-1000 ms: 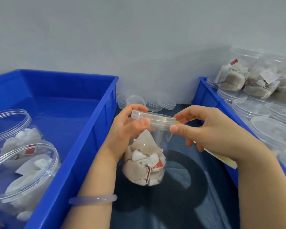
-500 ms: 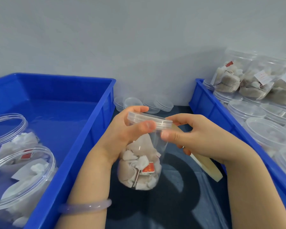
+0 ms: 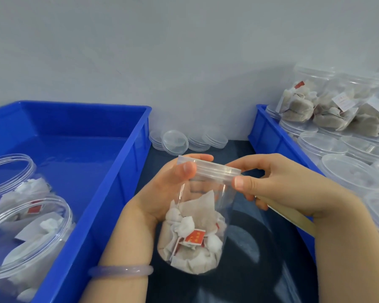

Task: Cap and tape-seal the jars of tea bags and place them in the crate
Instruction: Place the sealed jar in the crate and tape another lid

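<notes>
Tea-bag jar (image 3: 195,226) held tilted above dark tabletop (image 3: 260,270), just beside blue crate (image 3: 127,162). Left hand (image 3: 162,193) wraps jar neck, thumb on lid (image 3: 210,169). Right hand (image 3: 278,186) pinches lid rim, tan strip (image 3: 293,217) tucked under curled fingers. Risk: lid seats crooked; squeeze flexes thin wall, lid pops off.
</notes>
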A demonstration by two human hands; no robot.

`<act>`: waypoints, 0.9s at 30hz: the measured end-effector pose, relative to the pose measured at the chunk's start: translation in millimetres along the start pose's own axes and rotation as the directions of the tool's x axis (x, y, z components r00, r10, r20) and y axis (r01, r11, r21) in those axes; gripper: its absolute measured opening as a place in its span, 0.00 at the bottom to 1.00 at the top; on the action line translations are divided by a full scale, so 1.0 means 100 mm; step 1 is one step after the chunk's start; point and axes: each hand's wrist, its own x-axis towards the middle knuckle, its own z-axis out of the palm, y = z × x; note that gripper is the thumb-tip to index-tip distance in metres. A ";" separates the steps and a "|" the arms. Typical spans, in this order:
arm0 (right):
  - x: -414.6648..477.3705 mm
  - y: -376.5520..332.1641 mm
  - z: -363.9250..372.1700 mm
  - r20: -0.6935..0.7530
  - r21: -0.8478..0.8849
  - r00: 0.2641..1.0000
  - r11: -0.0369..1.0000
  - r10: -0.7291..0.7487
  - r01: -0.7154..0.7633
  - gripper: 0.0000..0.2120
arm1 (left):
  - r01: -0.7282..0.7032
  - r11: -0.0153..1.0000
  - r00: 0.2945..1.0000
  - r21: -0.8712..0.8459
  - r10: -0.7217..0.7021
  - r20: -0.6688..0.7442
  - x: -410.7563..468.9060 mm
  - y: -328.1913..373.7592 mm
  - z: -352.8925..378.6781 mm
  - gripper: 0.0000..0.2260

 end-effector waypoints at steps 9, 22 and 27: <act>0.11 0.08 0.11 -0.167 0.032 0.986 0.999 0.022 -0.017 0.31 | -0.083 0.933 0.949 0.349 0.181 -0.259 0.03 0.08 -0.02 0.49; 0.17 0.00 0.22 -0.007 0.040 0.997 0.996 -0.081 0.081 0.20 | -0.076 0.870 0.849 0.487 0.312 -0.427 0.07 0.01 -0.03 0.40; 0.11 -0.01 0.14 -0.115 -0.132 0.993 0.991 0.009 -0.024 0.38 | -0.066 0.873 0.918 0.483 0.242 -0.313 0.02 0.05 -0.09 0.41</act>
